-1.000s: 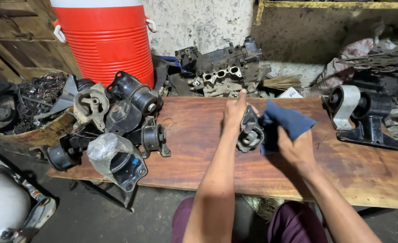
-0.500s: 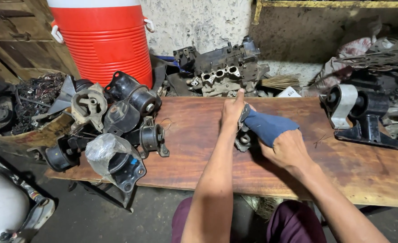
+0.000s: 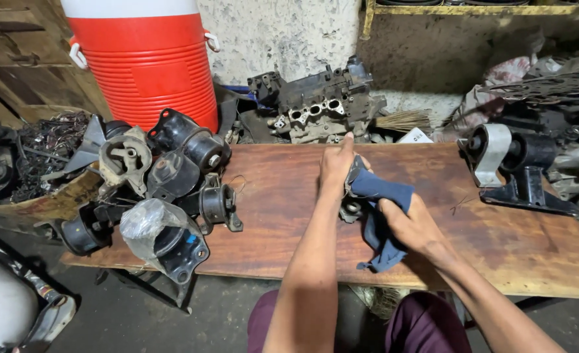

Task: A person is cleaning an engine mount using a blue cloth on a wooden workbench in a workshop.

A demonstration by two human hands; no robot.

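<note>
Single head-worn view, steeply down and forward, close over the wooden bench (image 3: 270, 189) towards the wall (image 3: 283, 33)

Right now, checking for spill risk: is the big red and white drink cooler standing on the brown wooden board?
No, the red and white cooler stands behind the wooden board, beyond the piled engine mounts.
</note>
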